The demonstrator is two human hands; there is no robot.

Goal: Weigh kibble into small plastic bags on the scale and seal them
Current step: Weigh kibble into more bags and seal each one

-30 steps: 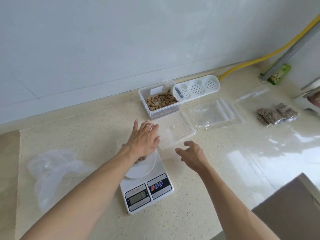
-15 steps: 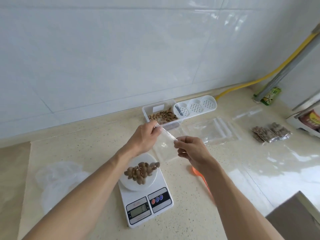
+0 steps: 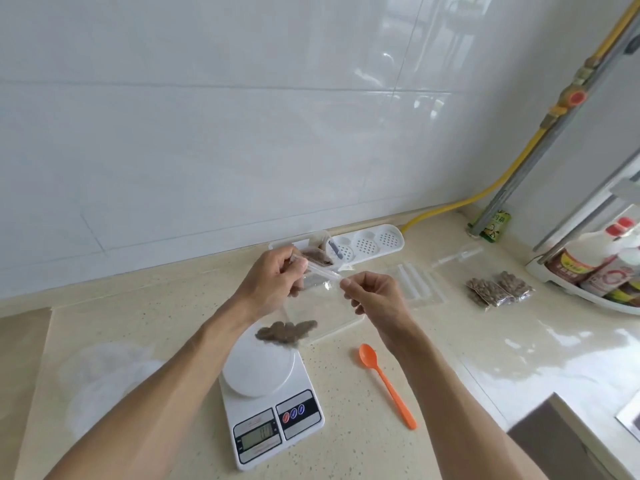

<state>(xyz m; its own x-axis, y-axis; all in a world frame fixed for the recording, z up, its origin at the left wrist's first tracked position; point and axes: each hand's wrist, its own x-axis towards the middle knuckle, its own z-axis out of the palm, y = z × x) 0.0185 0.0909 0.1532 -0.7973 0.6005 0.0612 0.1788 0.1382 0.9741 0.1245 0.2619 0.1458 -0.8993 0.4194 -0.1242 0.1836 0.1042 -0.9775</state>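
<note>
A small clear plastic bag (image 3: 313, 301) hangs in the air above the white scale (image 3: 268, 400), with brown kibble (image 3: 286, 331) bunched at its bottom. My left hand (image 3: 273, 282) pinches the left end of the bag's top strip. My right hand (image 3: 372, 294) pinches the right end of the same strip. The scale's round platter is bare. Behind my hands the clear kibble tub (image 3: 317, 254) is mostly hidden. An orange spoon (image 3: 384, 384) lies on the counter right of the scale.
A stack of flat bags (image 3: 420, 280) lies to the right, then filled kibble bags (image 3: 498, 291). A white perforated lid (image 3: 372, 242) rests by the wall. A crumpled clear bag (image 3: 104, 379) sits left. Bottles stand in a rack (image 3: 595, 268) at far right.
The bag of kibble has come up off the scale's platter and now hangs between both hands, which hold its top. The view has tilted up, and the orange spoon shows in full.
</note>
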